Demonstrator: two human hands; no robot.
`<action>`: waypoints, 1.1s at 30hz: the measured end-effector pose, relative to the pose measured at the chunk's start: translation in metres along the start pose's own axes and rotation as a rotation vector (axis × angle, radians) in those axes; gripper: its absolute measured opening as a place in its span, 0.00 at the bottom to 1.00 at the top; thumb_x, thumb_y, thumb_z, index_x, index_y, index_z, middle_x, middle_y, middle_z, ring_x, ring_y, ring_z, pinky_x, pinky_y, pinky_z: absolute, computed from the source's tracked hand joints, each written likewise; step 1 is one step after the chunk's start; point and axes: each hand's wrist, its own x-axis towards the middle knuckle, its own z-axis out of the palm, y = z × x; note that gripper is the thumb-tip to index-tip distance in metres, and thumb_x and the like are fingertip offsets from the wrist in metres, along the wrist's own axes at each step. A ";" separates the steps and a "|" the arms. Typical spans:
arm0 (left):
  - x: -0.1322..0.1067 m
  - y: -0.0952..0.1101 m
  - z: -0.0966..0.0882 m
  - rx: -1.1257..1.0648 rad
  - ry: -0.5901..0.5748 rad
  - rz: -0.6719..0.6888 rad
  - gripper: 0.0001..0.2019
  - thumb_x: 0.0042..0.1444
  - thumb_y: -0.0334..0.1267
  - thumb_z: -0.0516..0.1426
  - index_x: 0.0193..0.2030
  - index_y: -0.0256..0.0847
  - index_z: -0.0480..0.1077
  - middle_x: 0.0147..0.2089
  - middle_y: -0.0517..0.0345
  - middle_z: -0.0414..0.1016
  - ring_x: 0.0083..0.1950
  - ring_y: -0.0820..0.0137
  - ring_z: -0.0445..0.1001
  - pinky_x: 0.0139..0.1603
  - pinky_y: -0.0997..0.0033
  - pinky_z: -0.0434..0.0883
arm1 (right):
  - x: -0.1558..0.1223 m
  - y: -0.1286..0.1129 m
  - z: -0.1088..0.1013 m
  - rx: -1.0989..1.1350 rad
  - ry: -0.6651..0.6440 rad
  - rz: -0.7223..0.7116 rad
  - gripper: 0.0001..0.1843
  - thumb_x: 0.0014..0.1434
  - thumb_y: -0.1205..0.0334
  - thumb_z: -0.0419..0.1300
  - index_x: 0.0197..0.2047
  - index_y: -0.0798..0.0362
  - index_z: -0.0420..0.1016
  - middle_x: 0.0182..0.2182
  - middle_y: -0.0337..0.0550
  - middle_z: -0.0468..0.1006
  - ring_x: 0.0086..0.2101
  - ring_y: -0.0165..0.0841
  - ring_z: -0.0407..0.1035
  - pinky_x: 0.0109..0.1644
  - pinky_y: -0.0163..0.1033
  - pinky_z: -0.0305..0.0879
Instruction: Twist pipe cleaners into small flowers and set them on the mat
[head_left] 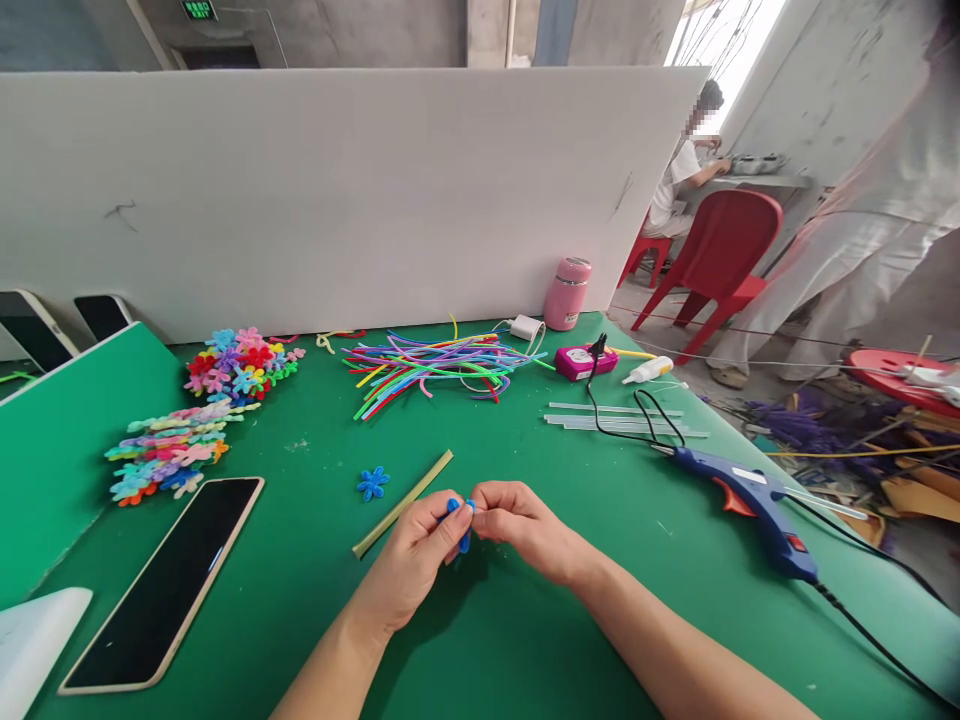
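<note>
Between thumb and fingers, my left hand (420, 550) pinches a blue pipe cleaner (464, 543) bent into small loops. My right hand (525, 525) closes its thumb and index finger on the edge of the same piece, and the fingers cover part of it. Left of the hands, a finished-looking blue pipe-cleaner flower (373, 483) lies flat on the green table (300, 580). A thin yellowish strip (405, 503) rests slantwise just beyond my left hand.
Pipe cleaners (450, 365) lie in a heap near the white partition (337, 200). Colourful flowers (240, 365) are piled left, above a phone (165, 585). To the right are a blue glue gun (750, 500) with its cord, glue sticks (622, 422) and a pink bottle (568, 295).
</note>
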 end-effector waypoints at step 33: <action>0.006 -0.005 0.004 -0.012 0.231 0.055 0.10 0.52 0.42 0.54 0.25 0.38 0.64 0.23 0.65 0.59 0.25 0.76 0.55 0.26 0.77 0.57 | 0.006 0.009 -0.007 -0.152 0.168 -0.076 0.19 0.54 0.47 0.52 0.26 0.56 0.64 0.21 0.36 0.62 0.24 0.26 0.54 0.28 0.33 0.52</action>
